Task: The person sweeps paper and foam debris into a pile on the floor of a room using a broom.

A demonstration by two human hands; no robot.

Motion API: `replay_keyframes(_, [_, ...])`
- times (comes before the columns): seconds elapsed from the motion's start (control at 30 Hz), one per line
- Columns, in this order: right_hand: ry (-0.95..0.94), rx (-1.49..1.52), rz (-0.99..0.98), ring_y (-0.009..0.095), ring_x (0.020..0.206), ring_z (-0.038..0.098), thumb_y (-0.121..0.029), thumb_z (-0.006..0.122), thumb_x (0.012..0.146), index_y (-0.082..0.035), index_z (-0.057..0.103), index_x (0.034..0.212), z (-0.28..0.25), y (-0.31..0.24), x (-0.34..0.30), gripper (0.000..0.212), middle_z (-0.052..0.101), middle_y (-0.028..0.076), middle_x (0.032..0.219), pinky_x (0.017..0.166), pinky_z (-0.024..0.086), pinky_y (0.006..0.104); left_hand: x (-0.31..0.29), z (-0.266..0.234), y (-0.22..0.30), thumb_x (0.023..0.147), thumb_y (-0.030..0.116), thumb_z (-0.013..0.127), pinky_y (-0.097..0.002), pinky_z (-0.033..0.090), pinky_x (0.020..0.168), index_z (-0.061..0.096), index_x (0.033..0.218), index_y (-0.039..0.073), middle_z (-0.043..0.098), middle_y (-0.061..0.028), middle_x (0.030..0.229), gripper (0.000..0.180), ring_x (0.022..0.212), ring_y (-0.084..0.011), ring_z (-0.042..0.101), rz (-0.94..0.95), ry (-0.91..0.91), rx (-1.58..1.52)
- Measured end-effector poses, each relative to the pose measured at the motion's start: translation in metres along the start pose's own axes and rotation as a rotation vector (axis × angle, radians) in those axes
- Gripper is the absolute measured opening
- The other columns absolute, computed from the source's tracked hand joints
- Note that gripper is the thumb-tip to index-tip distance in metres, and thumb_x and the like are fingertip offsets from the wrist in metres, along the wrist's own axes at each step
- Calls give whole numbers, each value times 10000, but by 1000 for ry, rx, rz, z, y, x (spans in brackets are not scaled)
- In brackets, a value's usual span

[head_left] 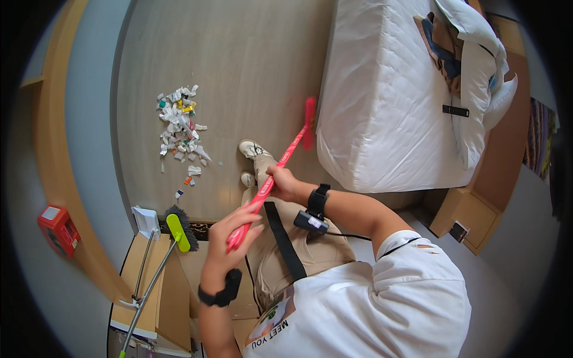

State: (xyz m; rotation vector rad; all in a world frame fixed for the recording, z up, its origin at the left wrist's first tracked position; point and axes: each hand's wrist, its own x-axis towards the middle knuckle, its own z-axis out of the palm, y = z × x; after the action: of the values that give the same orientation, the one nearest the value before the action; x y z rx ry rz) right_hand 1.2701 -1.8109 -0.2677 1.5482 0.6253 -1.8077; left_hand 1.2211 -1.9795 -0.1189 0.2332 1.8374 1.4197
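Observation:
A long red pole point(285, 156) slants across the middle, held in both hands. My right hand point(284, 184) is wrapped round its middle. My left hand point(231, 230) holds the upper end, with its fingers around the shaft. At the far end a red crosswise head point(308, 124) rests low beside the bed's edge; it is blurred, so I cannot tell whether it is a broom or a mop. A pile of litter point(180, 125), with crumpled white paper and bits of yellow, teal and red, lies on the floor to the left, apart from the pole.
The white-covered bed point(358, 101) stands at the right, with clothes point(441, 51) on it. At the lower left are a grey-bristled, green-topped broom point(179, 232) and a white dustpan point(145, 221), near a wooden cabinet point(173, 304). A red box point(58, 231) hangs on the left wall.

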Motion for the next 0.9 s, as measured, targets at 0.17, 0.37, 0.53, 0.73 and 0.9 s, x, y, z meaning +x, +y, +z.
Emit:
replay_keyframes(0.17, [-55, 23, -113, 223, 565, 543, -127, 443, 751, -56, 388, 807, 10, 15, 47, 106, 446, 68, 671, 561, 520, 446, -4, -5, -11, 666, -29, 630, -329, 389, 889, 594, 878, -1, 589, -172, 1038, 217, 1062, -299, 520, -7, 90, 71])
replay_keyframes(0.37, [-343, -94, -66, 145, 483, 460, -165, 470, 774, -83, 398, 707, 129, 37, 11, 128, 424, 14, 590, 435, 439, 332, -62, -55, 34, 632, 13, 638, -384, 428, 841, 600, 830, 10, 598, -181, 984, 201, 988, -354, 547, -59, 266, 373])
replay_keyframes(0.53, [-412, -273, -71, 152, 470, 500, -209, 497, 805, -67, 388, 752, 177, 35, -47, 187, 420, 23, 581, 404, 462, 321, -99, -69, 82, 661, 139, 652, -396, 459, 790, 609, 832, 45, 608, -168, 941, 200, 895, -372, 584, 20, 380, 530])
replay_keyframes(0.73, [-323, -595, -284, 190, 499, 535, -308, 492, 839, -44, 419, 778, 190, -42, -25, 281, 467, 72, 634, 426, 502, 366, -50, -56, 27, 717, 63, 644, -366, 426, 857, 577, 955, -2, 583, -177, 1020, 255, 999, -310, 548, 170, 792, 146])
replay_keyframes(0.9, [-71, -865, -414, 208, 526, 536, -242, 448, 829, -8, 436, 814, 211, -101, 63, 234, 474, 75, 646, 490, 521, 406, 51, -46, -58, 799, -7, 548, -278, 356, 919, 496, 1119, -9, 448, -138, 1243, 324, 1131, -188, 435, 213, 819, -312])
